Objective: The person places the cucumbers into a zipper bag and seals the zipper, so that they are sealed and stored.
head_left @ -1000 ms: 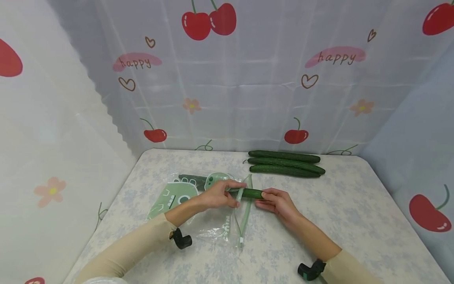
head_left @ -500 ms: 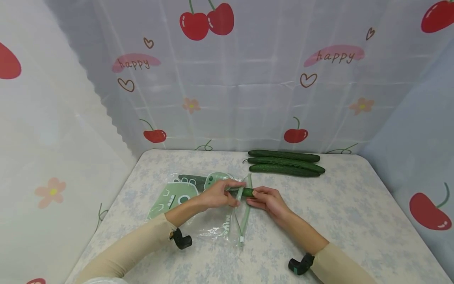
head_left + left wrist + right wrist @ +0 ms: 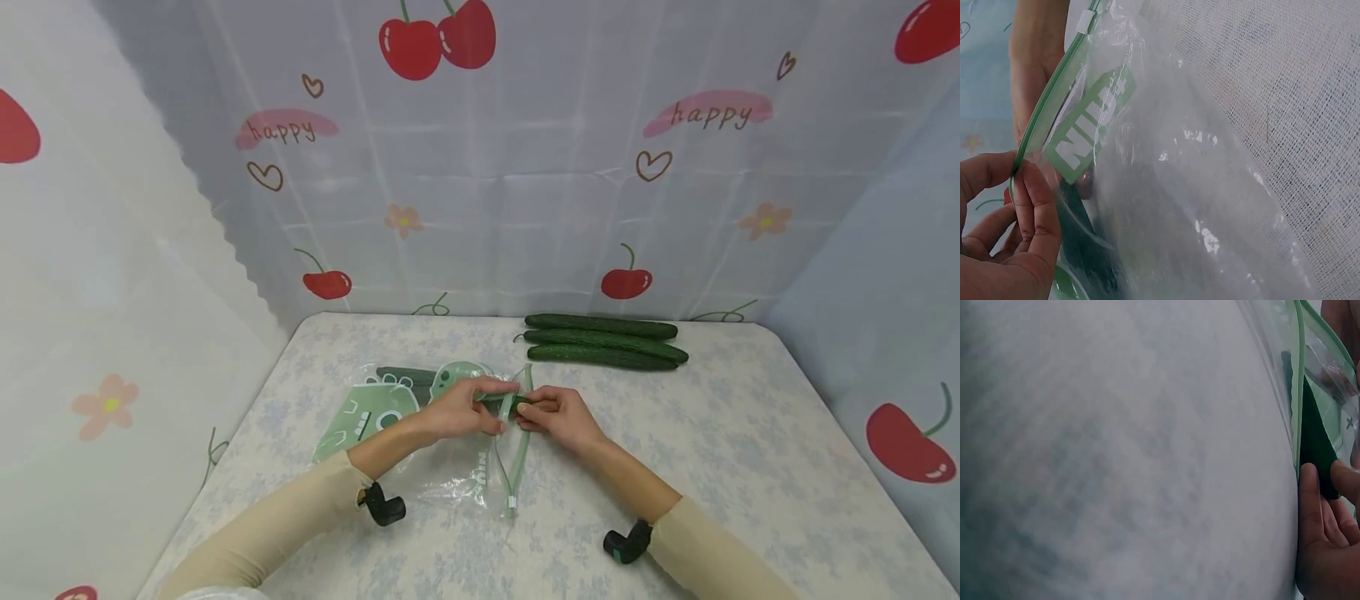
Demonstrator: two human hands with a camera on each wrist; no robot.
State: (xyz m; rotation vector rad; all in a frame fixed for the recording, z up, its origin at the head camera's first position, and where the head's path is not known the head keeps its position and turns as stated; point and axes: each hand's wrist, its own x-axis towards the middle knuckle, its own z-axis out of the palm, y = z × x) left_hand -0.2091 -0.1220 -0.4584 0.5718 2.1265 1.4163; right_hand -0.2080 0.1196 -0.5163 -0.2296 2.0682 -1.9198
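Note:
A clear slider zip bag (image 3: 442,479) with green cartoon print lies on the table. My left hand (image 3: 455,411) pinches the green-edged rim (image 3: 1040,119) of its mouth between thumb and fingers. My right hand (image 3: 566,419) holds the end of a dark green cucumber (image 3: 1317,440) at the mouth. Most of that cucumber is inside the bag, partly hidden by print and my left hand. Another cucumber (image 3: 390,372) shows through the plastic at the far side. In the left wrist view, the white slider (image 3: 1085,21) sits near one end of the zip.
Three cucumbers (image 3: 603,340) lie side by side at the back of the table (image 3: 720,442), right of the bag. A curtain (image 3: 510,225) printed with cherries hangs behind the table, with more sheeting on both sides.
My right hand has moved left, pushing the cucumber deeper into the bag, so only a short end shows. My left hand has stayed at the bag's rim.

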